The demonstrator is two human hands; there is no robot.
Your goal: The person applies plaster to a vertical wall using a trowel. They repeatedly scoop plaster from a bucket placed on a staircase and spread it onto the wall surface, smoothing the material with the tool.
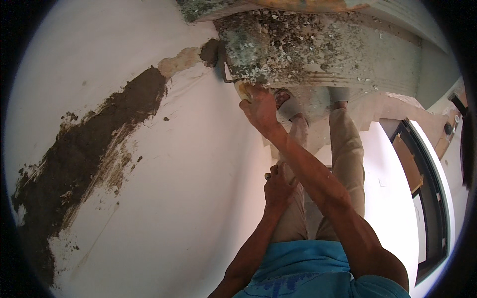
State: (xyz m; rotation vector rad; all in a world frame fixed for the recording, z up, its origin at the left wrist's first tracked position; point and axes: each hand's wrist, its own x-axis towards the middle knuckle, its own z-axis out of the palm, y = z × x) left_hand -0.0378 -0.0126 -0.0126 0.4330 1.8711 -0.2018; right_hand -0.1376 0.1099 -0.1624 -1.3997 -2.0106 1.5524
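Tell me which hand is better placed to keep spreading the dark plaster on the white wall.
Right. The right hand is stretched out at the wall, gripping a trowel near the dark plaster; the left hand hangs back by the legs.

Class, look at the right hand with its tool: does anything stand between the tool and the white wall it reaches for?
Nothing visible does. The right hand holds the tool right at the white wall, beside the dark patch of wet mortar, with no object between them.

The right arm stretches straight out and forward, its hand [259,107] closed in a tight grip, knuckles up. The left arm is bent at the elbow, its hand [278,185] curled into a loose fist near the thigh.
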